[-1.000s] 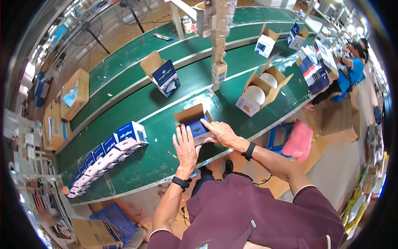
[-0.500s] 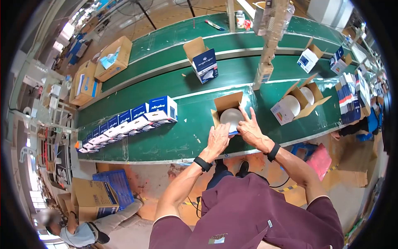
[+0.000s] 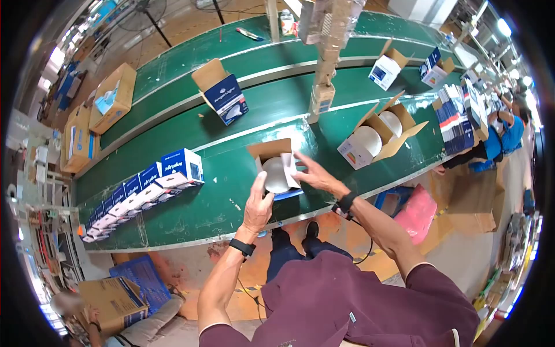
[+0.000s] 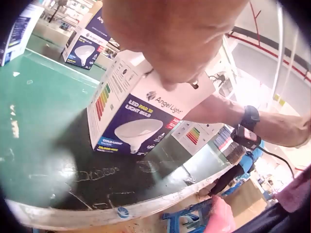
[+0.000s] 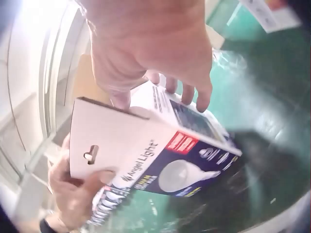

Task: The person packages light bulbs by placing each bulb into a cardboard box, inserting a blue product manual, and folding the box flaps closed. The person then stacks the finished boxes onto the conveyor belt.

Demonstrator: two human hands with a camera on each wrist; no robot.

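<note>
A light bulb box (image 3: 287, 195) stands with its top open near the front edge of the green table, its brown back flap raised. Inside it the pale round face of a bulb (image 3: 276, 175) points up. My left hand (image 3: 257, 207) holds the near left of the box; in the right wrist view its thumb presses the white front flap (image 5: 99, 148), which has a hang hole. At the right side, my right hand (image 3: 321, 178) has its fingers spread along a white side flap (image 3: 288, 169), its thumb over the opening. Printing on the front (image 4: 136, 128) reads Angel Light.
To the left runs a row of packed bulb boxes (image 3: 180, 168). An open carton with two round bulbs (image 3: 366, 140) stands to the right. Behind are another open bulb box (image 3: 226, 99) and a taped post (image 3: 324, 75). Flat boxes (image 3: 455, 124) are stacked far right.
The blue panel that covered the box's opening is out of the way, and the bulb shows. My right hand has moved from the near edge to the right side flap, which now stands up.
</note>
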